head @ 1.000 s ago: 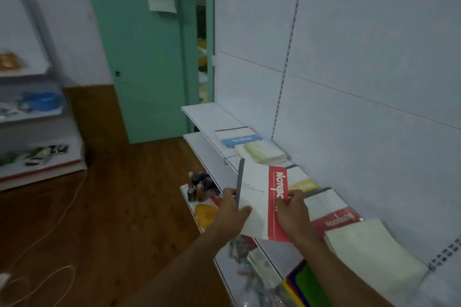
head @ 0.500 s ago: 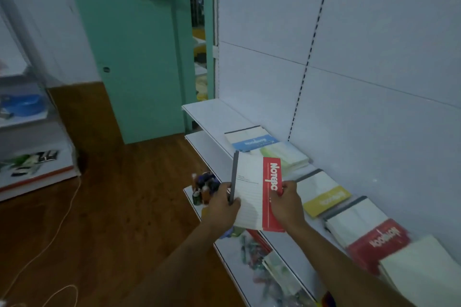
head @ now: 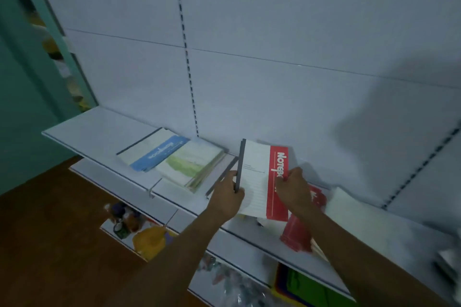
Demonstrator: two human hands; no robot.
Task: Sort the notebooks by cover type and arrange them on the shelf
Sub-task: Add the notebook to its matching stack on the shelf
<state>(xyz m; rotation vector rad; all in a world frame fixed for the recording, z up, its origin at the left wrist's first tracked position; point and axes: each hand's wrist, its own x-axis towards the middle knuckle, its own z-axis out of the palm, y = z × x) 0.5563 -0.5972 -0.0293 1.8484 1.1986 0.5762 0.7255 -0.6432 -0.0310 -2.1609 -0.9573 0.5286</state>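
I hold a white notebook with a red band and a dark spine (head: pixel 259 177) above the white shelf (head: pixel 99 129). My left hand (head: pixel 228 197) grips its spine edge, and my right hand (head: pixel 294 188) pinches the red band. On the shelf lie a blue-banded notebook stack (head: pixel 152 149) and a green-covered stack (head: pixel 194 164) to the left. A red-banded stack (head: pixel 299 234) lies under my right forearm, and a plain pale stack (head: pixel 359 214) sits further right. The yellow-banded stack is hidden behind the held notebook.
A white slotted back panel (head: pixel 274 32) rises behind the shelf. Lower shelves hold small bottles (head: pixel 119 219), a yellow item (head: pixel 149 239) and coloured packs (head: pixel 306 289). A teal door frame (head: pixel 32 70) stands left, over a brown wooden floor (head: pixel 50 244).
The view has swung right and closer to the shelf. Both hands have carried the red-banded notebook up over the shelf, where it now covers the yellow-banded stack.
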